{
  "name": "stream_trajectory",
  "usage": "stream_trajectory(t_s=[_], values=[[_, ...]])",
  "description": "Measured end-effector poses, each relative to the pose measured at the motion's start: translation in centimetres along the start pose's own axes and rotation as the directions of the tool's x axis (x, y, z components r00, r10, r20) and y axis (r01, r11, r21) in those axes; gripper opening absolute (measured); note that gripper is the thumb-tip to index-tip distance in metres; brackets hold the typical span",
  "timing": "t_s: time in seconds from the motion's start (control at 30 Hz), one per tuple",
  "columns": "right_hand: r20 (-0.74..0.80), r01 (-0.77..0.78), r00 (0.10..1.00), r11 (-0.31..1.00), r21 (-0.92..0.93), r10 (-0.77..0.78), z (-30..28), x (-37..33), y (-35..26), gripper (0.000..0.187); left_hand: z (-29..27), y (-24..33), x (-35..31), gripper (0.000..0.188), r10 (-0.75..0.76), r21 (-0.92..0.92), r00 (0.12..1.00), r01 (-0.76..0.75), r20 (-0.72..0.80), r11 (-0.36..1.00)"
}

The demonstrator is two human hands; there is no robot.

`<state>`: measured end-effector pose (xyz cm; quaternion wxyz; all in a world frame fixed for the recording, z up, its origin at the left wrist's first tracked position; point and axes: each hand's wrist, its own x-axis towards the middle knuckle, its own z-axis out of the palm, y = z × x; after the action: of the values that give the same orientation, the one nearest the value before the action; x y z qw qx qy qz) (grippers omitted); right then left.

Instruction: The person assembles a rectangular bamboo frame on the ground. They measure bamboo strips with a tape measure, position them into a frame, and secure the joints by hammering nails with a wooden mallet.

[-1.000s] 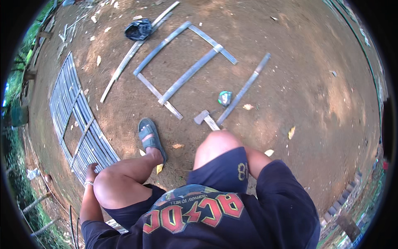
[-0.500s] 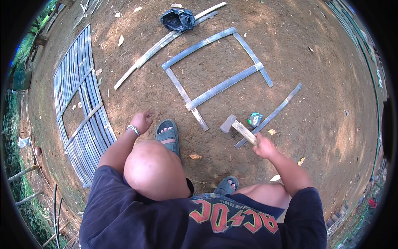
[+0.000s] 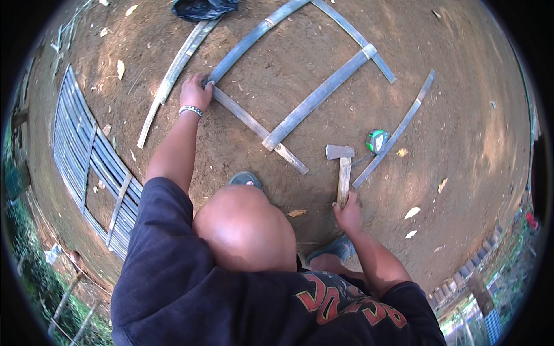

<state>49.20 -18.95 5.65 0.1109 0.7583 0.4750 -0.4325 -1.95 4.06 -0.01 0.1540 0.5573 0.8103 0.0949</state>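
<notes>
Several flat bamboo strips lie on the dirt as a four-sided frame [image 3: 320,98], their ends lapped over each other at the corners. My left hand [image 3: 195,95] reaches out to the frame's left corner, its fingers closed round the strip ends there and partly hiding them. In my right hand [image 3: 350,217] is a hatchet [image 3: 344,176], gripped low on its wooden handle with the metal head pointing away from me. A green and black tape measure [image 3: 376,140] rests right of the hatchet head, against a loose bamboo strip [image 3: 404,121].
A slatted bamboo panel [image 3: 78,135] lies on the left. Long split bamboo pieces [image 3: 176,69] and a black plastic bag [image 3: 205,8] are at the far left. Dry leaves dot the brown dirt ground [image 3: 461,115]. My bent knee [image 3: 245,228] rises between my arms.
My left hand has moved forward from beside my knee to the frame's left corner and closed on it. My right hand has drawn back slightly, and the hatchet has turned more upright in view.
</notes>
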Motion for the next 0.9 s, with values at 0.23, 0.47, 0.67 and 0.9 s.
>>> stream_trajectory(t_s=[0.23,0.47,0.67,0.9], values=[[-0.084,0.18,0.974,0.944,-0.278,-0.211,-2.0,-1.2,-3.4,0.067,0.8,-0.9,0.4,0.054,0.076,0.061,0.997,-0.077,0.012,0.995],[0.006,0.589,0.792,0.762,-0.269,-0.611,1.1,3.4,-11.1,0.053,-2.0,-0.6,2.5,0.053,0.065,-0.138,0.988,-0.045,0.142,0.989],[0.065,0.588,0.805,0.78,-0.213,-0.59,3.2,3.9,-13.5,0.04,-4.0,0.9,2.4,0.043,-0.024,-0.419,0.952,0.157,0.305,0.895],[0.264,0.533,0.838,0.821,-0.205,-0.478,0.5,3.4,-13.6,0.033,-1.6,0.1,-2.0,0.051,-0.026,-0.259,0.999,0.02,-0.019,0.966]])
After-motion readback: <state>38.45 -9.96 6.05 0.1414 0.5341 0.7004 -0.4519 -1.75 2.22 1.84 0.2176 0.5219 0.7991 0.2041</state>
